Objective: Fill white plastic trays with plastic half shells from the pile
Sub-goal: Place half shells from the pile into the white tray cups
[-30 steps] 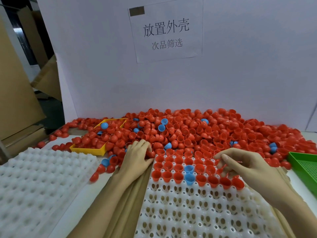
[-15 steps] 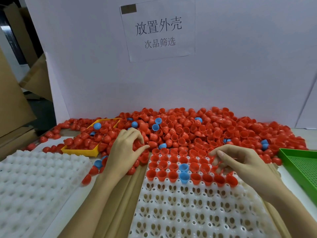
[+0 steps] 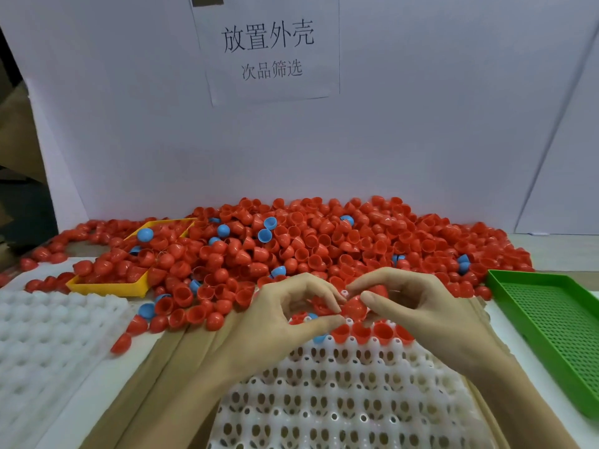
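Both hands' fingers pinch red shell (image 3: 355, 306) under sign (image 3: 267, 50) "放置外壳 次品筛选".

Both hands' fingers (image 3: 376, 299) pinch red shells (image 3: 355, 307) over the white tray (image 3: 340, 400).

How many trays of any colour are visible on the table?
4: a white tray under the hands, another white tray at left, a yellow tray half buried in shells, a green tray at right. The pile may hide more.
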The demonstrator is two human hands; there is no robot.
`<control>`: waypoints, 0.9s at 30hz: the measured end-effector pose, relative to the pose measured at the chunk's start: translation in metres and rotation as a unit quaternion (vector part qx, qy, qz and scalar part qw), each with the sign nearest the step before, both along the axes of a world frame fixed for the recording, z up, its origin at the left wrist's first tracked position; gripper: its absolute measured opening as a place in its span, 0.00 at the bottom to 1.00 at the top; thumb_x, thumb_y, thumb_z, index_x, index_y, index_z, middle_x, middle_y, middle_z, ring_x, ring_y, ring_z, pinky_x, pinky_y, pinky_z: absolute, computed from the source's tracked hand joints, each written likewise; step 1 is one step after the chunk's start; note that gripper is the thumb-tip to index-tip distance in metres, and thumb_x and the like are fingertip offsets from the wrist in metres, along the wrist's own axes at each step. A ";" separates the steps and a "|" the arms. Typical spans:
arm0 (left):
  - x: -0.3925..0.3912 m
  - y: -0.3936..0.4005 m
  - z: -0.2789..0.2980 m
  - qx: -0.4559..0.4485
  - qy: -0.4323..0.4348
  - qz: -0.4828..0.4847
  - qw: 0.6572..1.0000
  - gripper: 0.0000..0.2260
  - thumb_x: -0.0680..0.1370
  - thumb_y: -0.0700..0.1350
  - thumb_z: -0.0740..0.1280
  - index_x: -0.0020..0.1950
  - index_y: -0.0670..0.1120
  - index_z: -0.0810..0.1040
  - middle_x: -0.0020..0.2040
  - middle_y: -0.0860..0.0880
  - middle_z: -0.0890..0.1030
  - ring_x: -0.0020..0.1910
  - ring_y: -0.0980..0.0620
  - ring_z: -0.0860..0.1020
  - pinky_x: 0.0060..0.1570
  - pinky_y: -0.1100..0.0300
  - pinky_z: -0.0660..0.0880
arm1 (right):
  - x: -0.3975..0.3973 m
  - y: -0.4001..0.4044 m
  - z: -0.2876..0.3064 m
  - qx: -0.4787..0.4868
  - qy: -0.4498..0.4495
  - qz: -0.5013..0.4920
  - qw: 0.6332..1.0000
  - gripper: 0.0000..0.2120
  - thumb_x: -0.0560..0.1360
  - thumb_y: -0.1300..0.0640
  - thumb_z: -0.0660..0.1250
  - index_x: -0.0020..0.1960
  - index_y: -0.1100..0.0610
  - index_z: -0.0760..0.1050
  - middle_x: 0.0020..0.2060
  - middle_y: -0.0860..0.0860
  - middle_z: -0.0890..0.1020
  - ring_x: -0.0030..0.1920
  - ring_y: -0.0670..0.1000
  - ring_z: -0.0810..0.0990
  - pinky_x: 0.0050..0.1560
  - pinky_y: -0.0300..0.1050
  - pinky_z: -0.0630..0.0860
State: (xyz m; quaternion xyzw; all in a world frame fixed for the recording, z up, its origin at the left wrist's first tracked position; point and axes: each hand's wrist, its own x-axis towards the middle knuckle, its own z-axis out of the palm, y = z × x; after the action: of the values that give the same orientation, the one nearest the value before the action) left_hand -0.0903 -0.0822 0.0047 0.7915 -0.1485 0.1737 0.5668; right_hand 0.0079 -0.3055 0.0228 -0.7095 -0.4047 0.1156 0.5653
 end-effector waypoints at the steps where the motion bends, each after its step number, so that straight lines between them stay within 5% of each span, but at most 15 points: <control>1: -0.001 0.001 0.002 -0.009 0.006 0.000 1.000 0.06 0.76 0.43 0.77 0.50 0.49 0.84 0.56 0.49 0.85 0.60 0.47 0.83 0.59 0.57 0.79 | 0.000 0.000 0.000 0.003 0.001 -0.001 1.000 0.09 0.80 0.51 0.72 0.59 0.47 0.85 0.49 0.51 0.88 0.47 0.53 0.89 0.52 0.40 0.83; 6: 0.002 0.018 0.009 -0.020 0.009 0.107 0.994 0.05 0.76 0.46 0.77 0.51 0.52 0.85 0.49 0.50 0.86 0.50 0.52 0.85 0.53 0.65 0.80 | 0.006 -0.006 -0.002 0.025 0.004 -0.036 0.999 0.09 0.79 0.48 0.71 0.58 0.45 0.85 0.48 0.53 0.88 0.47 0.51 0.89 0.55 0.39 0.82; 10: 0.006 0.054 0.006 -0.012 -0.011 0.271 0.963 0.03 0.74 0.46 0.77 0.47 0.51 0.86 0.44 0.52 0.87 0.44 0.55 0.85 0.49 0.65 0.80 | 0.016 -0.012 -0.008 0.013 0.007 -0.078 0.997 0.10 0.77 0.42 0.74 0.58 0.42 0.85 0.50 0.56 0.88 0.51 0.62 0.87 0.60 0.53 0.82; 12: 0.005 0.080 0.001 0.070 -0.037 0.377 0.923 0.04 0.74 0.45 0.78 0.45 0.50 0.85 0.42 0.53 0.86 0.42 0.56 0.85 0.46 0.67 0.79 | 0.022 -0.016 -0.010 -0.003 0.006 -0.095 0.995 0.13 0.76 0.39 0.75 0.57 0.43 0.85 0.50 0.64 0.85 0.53 0.70 0.83 0.57 0.59 0.83; 15: 0.003 0.115 -0.010 0.245 -0.045 0.468 0.848 0.05 0.73 0.40 0.79 0.45 0.44 0.84 0.45 0.48 0.84 0.45 0.46 0.82 0.47 0.54 0.76 | 0.029 -0.020 -0.013 0.049 0.057 -0.093 0.993 0.11 0.78 0.45 0.76 0.54 0.51 0.85 0.48 0.65 0.85 0.51 0.64 0.87 0.57 0.52 0.85; 19: 0.005 0.126 -0.026 0.333 0.093 0.440 0.829 0.07 0.73 0.37 0.78 0.49 0.41 0.86 0.54 0.41 0.81 0.55 0.37 0.79 0.54 0.44 0.75 | 0.035 -0.021 -0.015 0.057 0.062 -0.127 0.988 0.09 0.81 0.50 0.71 0.51 0.56 0.79 0.38 0.56 0.84 0.33 0.56 0.82 0.32 0.45 0.79; 21: 0.006 0.121 -0.027 0.376 0.125 0.432 0.810 0.07 0.74 0.40 0.78 0.52 0.42 0.86 0.61 0.40 0.79 0.61 0.37 0.75 0.60 0.42 0.73 | 0.037 -0.022 -0.017 0.034 0.041 -0.131 0.990 0.08 0.83 0.51 0.68 0.51 0.56 0.77 0.35 0.54 0.79 0.30 0.53 0.75 0.29 0.42 0.71; 25: 0.006 0.086 -0.009 0.403 -0.065 0.410 0.816 0.07 0.75 0.38 0.76 0.53 0.42 0.85 0.57 0.43 0.80 0.59 0.42 0.76 0.62 0.47 0.74 | 0.031 -0.021 -0.015 -0.010 0.036 -0.084 0.996 0.07 0.86 0.56 0.63 0.58 0.55 0.79 0.37 0.53 0.77 0.35 0.49 0.73 0.37 0.41 0.72; 27: 0.004 0.053 0.003 0.318 -0.136 0.326 0.880 0.07 0.77 0.42 0.73 0.55 0.47 0.84 0.55 0.53 0.80 0.57 0.54 0.78 0.62 0.61 0.74 | 0.025 -0.018 -0.013 -0.030 0.043 -0.033 0.998 0.09 0.86 0.59 0.62 0.63 0.54 0.79 0.43 0.50 0.81 0.41 0.48 0.78 0.44 0.41 0.76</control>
State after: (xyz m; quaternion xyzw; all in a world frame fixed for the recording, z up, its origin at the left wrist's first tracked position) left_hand -0.0865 -0.0297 0.0080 0.9015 -0.0048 0.3977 0.1704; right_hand 0.0325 -0.3237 0.0098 -0.7335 -0.3531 0.1393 0.5638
